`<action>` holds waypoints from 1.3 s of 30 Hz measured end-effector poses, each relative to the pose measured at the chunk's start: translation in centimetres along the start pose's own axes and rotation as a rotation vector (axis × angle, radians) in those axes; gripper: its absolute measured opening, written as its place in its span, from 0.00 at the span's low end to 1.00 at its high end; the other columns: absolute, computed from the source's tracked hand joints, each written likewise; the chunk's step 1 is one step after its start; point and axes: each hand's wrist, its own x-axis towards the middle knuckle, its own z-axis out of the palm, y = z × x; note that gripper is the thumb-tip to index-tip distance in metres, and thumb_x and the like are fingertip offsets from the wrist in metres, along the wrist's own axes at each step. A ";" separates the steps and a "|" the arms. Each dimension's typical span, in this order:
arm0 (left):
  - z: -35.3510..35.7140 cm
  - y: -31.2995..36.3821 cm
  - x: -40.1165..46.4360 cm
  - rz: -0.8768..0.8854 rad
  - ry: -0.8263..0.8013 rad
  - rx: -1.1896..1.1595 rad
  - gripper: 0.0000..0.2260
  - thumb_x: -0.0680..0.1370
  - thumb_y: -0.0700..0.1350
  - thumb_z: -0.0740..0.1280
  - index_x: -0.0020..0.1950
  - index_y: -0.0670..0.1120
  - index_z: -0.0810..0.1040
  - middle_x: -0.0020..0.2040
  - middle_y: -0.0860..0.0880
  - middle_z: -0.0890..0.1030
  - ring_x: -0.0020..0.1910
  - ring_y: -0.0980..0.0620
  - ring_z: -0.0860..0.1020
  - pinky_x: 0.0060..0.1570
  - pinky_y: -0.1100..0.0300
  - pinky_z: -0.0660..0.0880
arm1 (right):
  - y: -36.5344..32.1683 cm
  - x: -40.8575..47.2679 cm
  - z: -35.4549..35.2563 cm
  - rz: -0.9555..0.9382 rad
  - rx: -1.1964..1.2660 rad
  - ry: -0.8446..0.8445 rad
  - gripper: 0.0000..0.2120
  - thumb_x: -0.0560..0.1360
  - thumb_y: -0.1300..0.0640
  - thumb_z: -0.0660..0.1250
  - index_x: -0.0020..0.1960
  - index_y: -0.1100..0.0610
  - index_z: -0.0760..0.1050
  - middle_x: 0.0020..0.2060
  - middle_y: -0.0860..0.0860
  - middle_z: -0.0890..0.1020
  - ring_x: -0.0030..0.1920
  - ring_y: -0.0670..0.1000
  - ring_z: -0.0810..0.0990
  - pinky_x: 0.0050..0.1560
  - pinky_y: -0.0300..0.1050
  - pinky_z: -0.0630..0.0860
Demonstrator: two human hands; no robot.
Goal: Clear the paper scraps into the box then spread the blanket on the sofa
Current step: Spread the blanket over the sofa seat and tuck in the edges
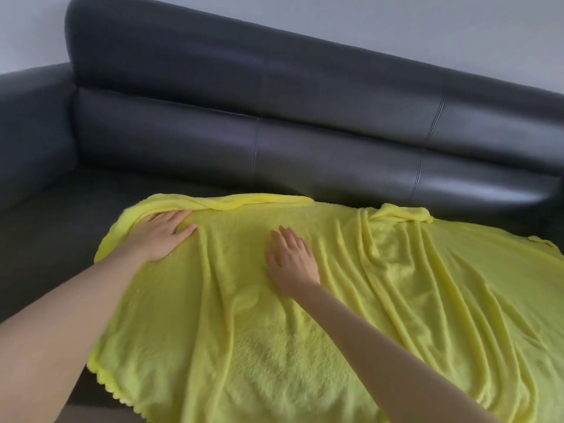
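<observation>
While both palms lie flat on the blanket [305, 300] draped over the sofa [274, 123] seat, my left hand [161, 236] should anchor its corner as my right hand [291, 257] sweeps the ridges rightward, fingers straight, gripping nothing.

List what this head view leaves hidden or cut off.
- Yellow blanket: its right and near edges run past the frame.
- Sofa seat: covered by the blanket where it lies.
- Box and paper scraps: not in view.
- Palms of left hand and right hand: face down on the blanket.
</observation>
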 end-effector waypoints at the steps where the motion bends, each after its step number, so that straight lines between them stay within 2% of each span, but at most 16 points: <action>1: 0.0 -0.3 0.3 0.008 -0.007 0.000 0.30 0.79 0.65 0.40 0.79 0.55 0.46 0.79 0.54 0.51 0.77 0.54 0.53 0.75 0.54 0.50 | -0.7 0.5 0.3 -0.026 0.018 -0.060 0.26 0.82 0.44 0.46 0.78 0.51 0.53 0.78 0.49 0.53 0.78 0.48 0.47 0.76 0.48 0.43; 4: -0.3 -1.2 1.4 0.030 -0.023 0.030 0.30 0.79 0.65 0.40 0.79 0.55 0.45 0.79 0.54 0.50 0.77 0.54 0.52 0.76 0.54 0.49 | -2.0 1.8 1.4 -0.030 0.013 -0.152 0.28 0.82 0.40 0.45 0.79 0.50 0.50 0.78 0.47 0.50 0.78 0.47 0.45 0.77 0.50 0.42; 8: -0.5 -1.8 2.8 0.044 -0.003 0.126 0.29 0.80 0.63 0.40 0.79 0.54 0.46 0.79 0.54 0.51 0.77 0.53 0.52 0.75 0.54 0.49 | -2.6 2.9 2.4 -0.009 -0.060 -0.226 0.29 0.81 0.38 0.41 0.79 0.46 0.40 0.78 0.46 0.42 0.77 0.47 0.39 0.76 0.54 0.38; 12: -1.0 -2.1 5.8 -0.016 0.137 0.366 0.24 0.82 0.58 0.42 0.77 0.54 0.58 0.75 0.54 0.62 0.74 0.53 0.61 0.71 0.57 0.56 | -2.3 4.6 2.9 -0.002 -0.098 -0.297 0.29 0.80 0.37 0.38 0.78 0.45 0.35 0.77 0.46 0.38 0.77 0.47 0.36 0.76 0.55 0.36; 16: -1.4 -0.5 7.6 -0.166 0.197 0.432 0.17 0.83 0.52 0.53 0.69 0.50 0.68 0.66 0.50 0.72 0.65 0.51 0.69 0.61 0.58 0.64 | -2.2 5.2 3.5 0.016 -0.106 -0.351 0.29 0.80 0.37 0.36 0.77 0.44 0.32 0.76 0.46 0.34 0.76 0.47 0.33 0.75 0.55 0.35; 19: -1.9 2.9 7.5 -0.192 0.218 0.413 0.16 0.79 0.44 0.59 0.67 0.49 0.68 0.64 0.49 0.73 0.64 0.49 0.69 0.60 0.57 0.64 | -2.3 5.3 3.5 0.036 -0.102 -0.383 0.29 0.80 0.37 0.36 0.76 0.44 0.31 0.76 0.46 0.33 0.75 0.47 0.32 0.75 0.56 0.34; 22: -2.4 6.1 6.4 -0.189 0.309 0.296 0.20 0.76 0.43 0.64 0.68 0.48 0.69 0.64 0.47 0.72 0.64 0.47 0.68 0.60 0.55 0.65 | -2.4 5.4 3.3 0.054 -0.106 -0.399 0.29 0.80 0.36 0.36 0.76 0.44 0.31 0.76 0.45 0.33 0.75 0.46 0.32 0.75 0.56 0.34; 27: -1.8 10.0 3.1 -0.238 0.368 -0.028 0.17 0.79 0.48 0.59 0.66 0.45 0.70 0.64 0.44 0.72 0.63 0.44 0.69 0.59 0.50 0.67 | -2.7 5.3 3.2 0.063 -0.101 -0.394 0.29 0.80 0.36 0.36 0.76 0.43 0.32 0.76 0.45 0.33 0.75 0.46 0.32 0.75 0.56 0.34; 31: -0.3 9.5 0.8 -0.270 0.368 -0.175 0.17 0.78 0.47 0.60 0.65 0.45 0.72 0.61 0.45 0.74 0.60 0.44 0.71 0.58 0.49 0.68 | -2.7 5.2 3.0 0.067 -0.103 -0.395 0.29 0.80 0.37 0.36 0.76 0.43 0.32 0.76 0.45 0.33 0.75 0.46 0.32 0.75 0.55 0.35; 35: 1.0 7.0 -1.4 -0.400 0.401 -0.174 0.15 0.77 0.49 0.61 0.62 0.45 0.74 0.59 0.44 0.75 0.59 0.45 0.72 0.58 0.49 0.68 | -2.6 5.1 2.9 0.051 -0.094 -0.387 0.29 0.80 0.37 0.36 0.76 0.44 0.31 0.76 0.46 0.33 0.75 0.47 0.32 0.75 0.55 0.34; 39: 3.0 5.8 -4.7 -0.480 0.544 -0.174 0.14 0.77 0.49 0.63 0.59 0.43 0.76 0.55 0.42 0.77 0.55 0.42 0.73 0.56 0.47 0.68 | -2.5 4.9 2.8 0.027 -0.104 -0.361 0.29 0.80 0.37 0.36 0.77 0.45 0.31 0.76 0.47 0.33 0.76 0.48 0.33 0.75 0.55 0.35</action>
